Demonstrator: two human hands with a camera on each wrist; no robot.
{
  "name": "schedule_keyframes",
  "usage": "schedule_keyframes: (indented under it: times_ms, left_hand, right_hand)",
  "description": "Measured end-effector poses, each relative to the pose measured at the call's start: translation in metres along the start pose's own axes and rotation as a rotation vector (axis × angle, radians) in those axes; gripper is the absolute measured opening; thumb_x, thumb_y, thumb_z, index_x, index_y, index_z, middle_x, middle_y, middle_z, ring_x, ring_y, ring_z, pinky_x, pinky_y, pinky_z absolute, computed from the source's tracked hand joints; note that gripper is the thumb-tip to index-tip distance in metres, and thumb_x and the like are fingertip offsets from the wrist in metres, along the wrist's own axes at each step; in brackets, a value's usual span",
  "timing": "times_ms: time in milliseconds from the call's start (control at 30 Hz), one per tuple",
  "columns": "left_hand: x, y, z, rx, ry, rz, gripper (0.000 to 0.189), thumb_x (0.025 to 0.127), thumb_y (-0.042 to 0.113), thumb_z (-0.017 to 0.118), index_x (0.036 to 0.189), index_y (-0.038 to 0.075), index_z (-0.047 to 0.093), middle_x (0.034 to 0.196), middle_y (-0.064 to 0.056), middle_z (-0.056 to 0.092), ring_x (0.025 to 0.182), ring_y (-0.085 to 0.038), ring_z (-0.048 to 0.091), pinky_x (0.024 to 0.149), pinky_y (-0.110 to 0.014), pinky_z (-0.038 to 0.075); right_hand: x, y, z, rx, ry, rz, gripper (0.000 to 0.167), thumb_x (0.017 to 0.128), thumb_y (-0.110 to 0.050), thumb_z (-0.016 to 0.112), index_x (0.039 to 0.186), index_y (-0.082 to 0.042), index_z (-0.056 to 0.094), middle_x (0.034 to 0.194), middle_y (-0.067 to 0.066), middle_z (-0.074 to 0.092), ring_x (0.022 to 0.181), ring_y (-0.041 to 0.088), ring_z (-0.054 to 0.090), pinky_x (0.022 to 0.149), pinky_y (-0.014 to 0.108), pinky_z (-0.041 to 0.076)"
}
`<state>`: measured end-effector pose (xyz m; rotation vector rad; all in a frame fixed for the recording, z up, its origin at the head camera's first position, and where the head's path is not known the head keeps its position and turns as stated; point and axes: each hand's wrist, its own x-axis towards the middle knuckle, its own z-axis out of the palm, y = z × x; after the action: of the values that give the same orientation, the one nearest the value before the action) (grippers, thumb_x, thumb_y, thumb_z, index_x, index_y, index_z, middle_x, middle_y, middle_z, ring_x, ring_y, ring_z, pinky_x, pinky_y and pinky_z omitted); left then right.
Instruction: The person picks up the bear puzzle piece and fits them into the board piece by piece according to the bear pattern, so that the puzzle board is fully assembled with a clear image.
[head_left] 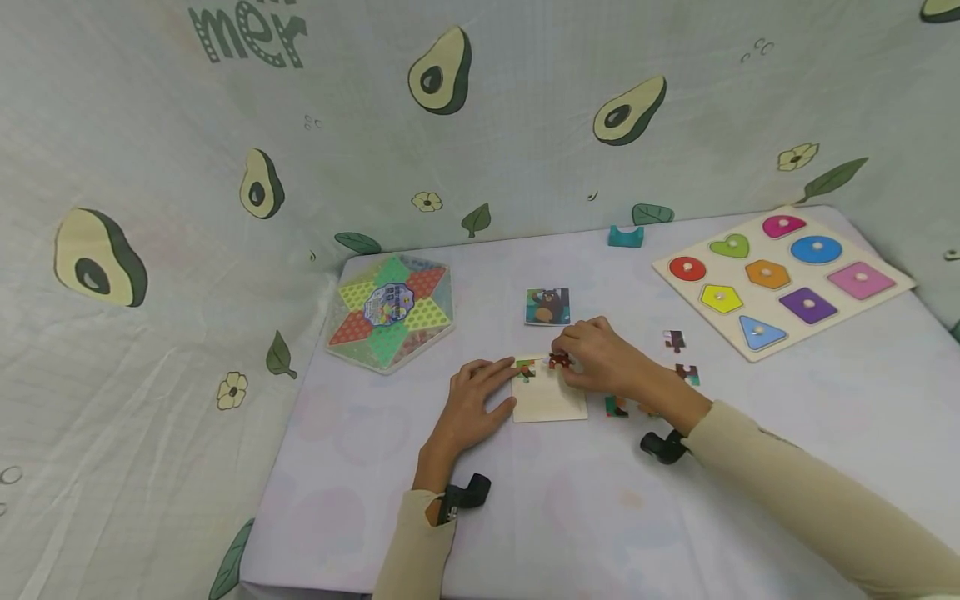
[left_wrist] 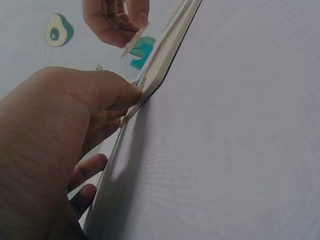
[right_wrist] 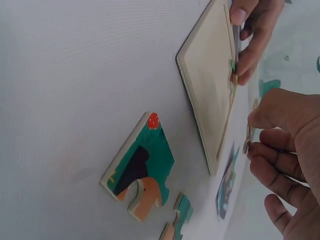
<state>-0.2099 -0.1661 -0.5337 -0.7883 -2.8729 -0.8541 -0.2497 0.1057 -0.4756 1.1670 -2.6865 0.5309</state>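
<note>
The right hand (head_left: 600, 357) pinches a dark red-brown puzzle piece (head_left: 558, 360) over the upper edge of a pale wooden puzzle board (head_left: 551, 404). In the right wrist view that piece (right_wrist: 248, 132) is seen edge-on between thumb and fingers, raised off the board. One green-and-orange puzzle piece (head_left: 526, 369) lies in the board's upper left corner. At the board's left side is the left hand (head_left: 474, 407), its index fingertip on the corner piece and its thumb (left_wrist: 117, 92) against the board's edge. Its fingers are extended.
Loose puzzle pieces lie right of the board, among them a green one (right_wrist: 145, 160) and a brown one (head_left: 674, 340). A bear picture card (head_left: 547, 307) lies behind it. Further out are a star-patterned game box (head_left: 390, 312), a shape board (head_left: 738, 321) and a teal block (head_left: 626, 237).
</note>
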Motion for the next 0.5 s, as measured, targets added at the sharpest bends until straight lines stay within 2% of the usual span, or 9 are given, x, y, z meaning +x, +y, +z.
schedule_keyframes:
  times_ms: [300,500]
  left_hand:
    - [0.000,0.001,0.000,0.021,-0.009,-0.015,0.047,0.099,0.036,0.061,0.145,0.027,0.056,0.154,0.010,0.043,0.138,-0.022,0.035,0.108,-0.053,0.027]
    - [0.000,0.002,0.000,0.020,0.004,-0.001,0.047,0.098,0.035,0.062,0.144,0.026,0.057,0.153,0.008,0.045,0.137,-0.023,0.036,0.107,-0.053,0.027]
  right_hand:
    - [0.005,-0.001,0.009,-0.025,0.005,-0.031,0.026,0.081,-0.015,0.081,0.104,-0.006,0.072,0.100,0.005,0.069,0.094,0.024,0.062,0.085,0.047,0.043]
    - [0.007,-0.002,0.014,-0.047,-0.018,-0.020,0.025,0.083,-0.017,0.080,0.105,-0.008,0.072,0.099,0.003,0.069,0.094,0.023,0.062,0.087,0.047,0.043]
